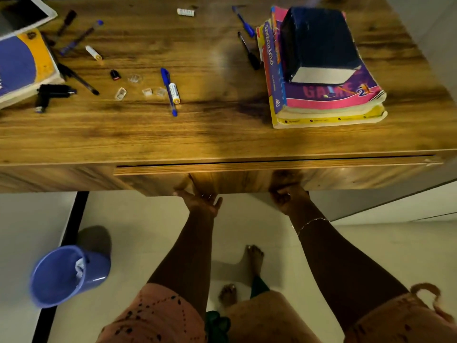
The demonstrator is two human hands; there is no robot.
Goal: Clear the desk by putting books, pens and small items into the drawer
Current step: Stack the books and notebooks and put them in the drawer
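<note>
My left hand (200, 199) and my right hand (286, 196) both hook under the bottom edge of the wooden drawer front (235, 180), fingers curled on it. The drawer shows only a thin dark gap at its top. On the desk (222, 134) a stack of books (324, 95) lies at the right with a dark blue box (319, 43) on top. A blue pen (168, 90) and a battery (174, 93) lie mid-desk among small clear caps (134, 78). More pens (244, 22) and markers (79, 38) lie scattered.
A blue and yellow book (22, 65) and a tablet (24, 13) sit at the desk's left end. A black gadget (53, 93) lies beside them. A blue bucket (66, 276) stands on the white floor at the left. My bare feet are below the drawer.
</note>
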